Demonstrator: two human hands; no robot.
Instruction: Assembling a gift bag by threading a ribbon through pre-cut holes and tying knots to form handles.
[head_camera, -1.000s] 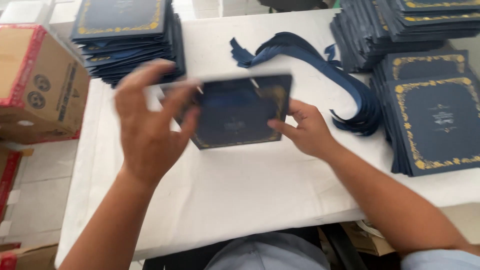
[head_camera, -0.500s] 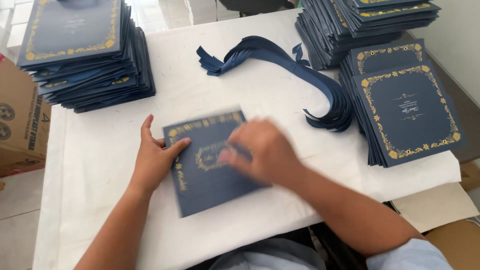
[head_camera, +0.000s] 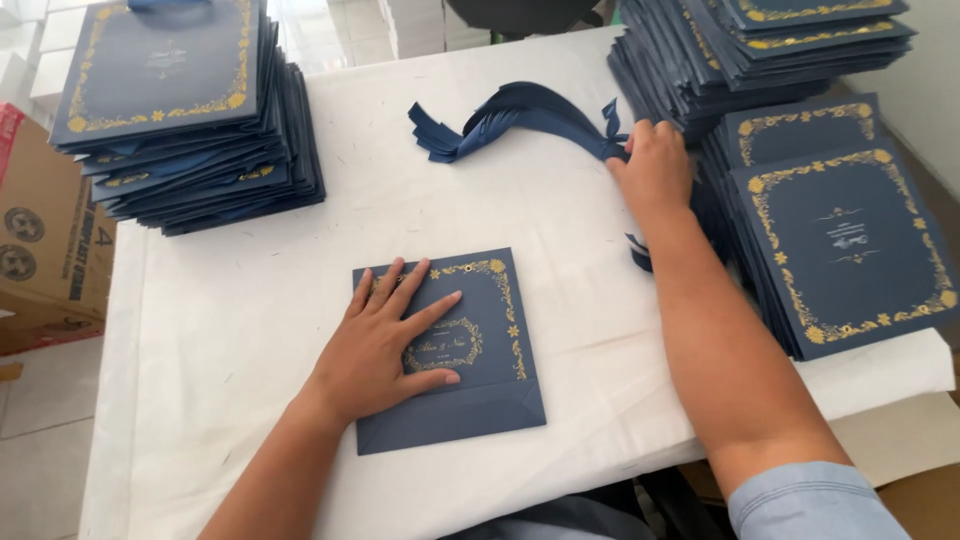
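step: our left hand (head_camera: 385, 345) lies flat, fingers spread, pinning navy bag (head_camera: 450, 350) near tabletop (head_camera: 250, 330) front edge | right hand (head_camera: 655, 170) at ribbon bundle (head_camera: 520, 115), far edge, fingers curled on ribbons, grip unclear | next: needs one ribbon separated | room: open centre; bag stacks (head_camera: 185, 110) crowd far corners

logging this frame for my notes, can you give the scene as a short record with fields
surface: table under a white cloth
left hand: left hand lies flat, fingers spread, on a navy folded paper bag with gold border
right hand: right hand reaches to the end of a bundle of navy ribbons; grip on them cannot be told
left stack: pile of navy bags at far left
right stacks: more navy bags at right, another pile behind
beside table: cardboard box at left edge
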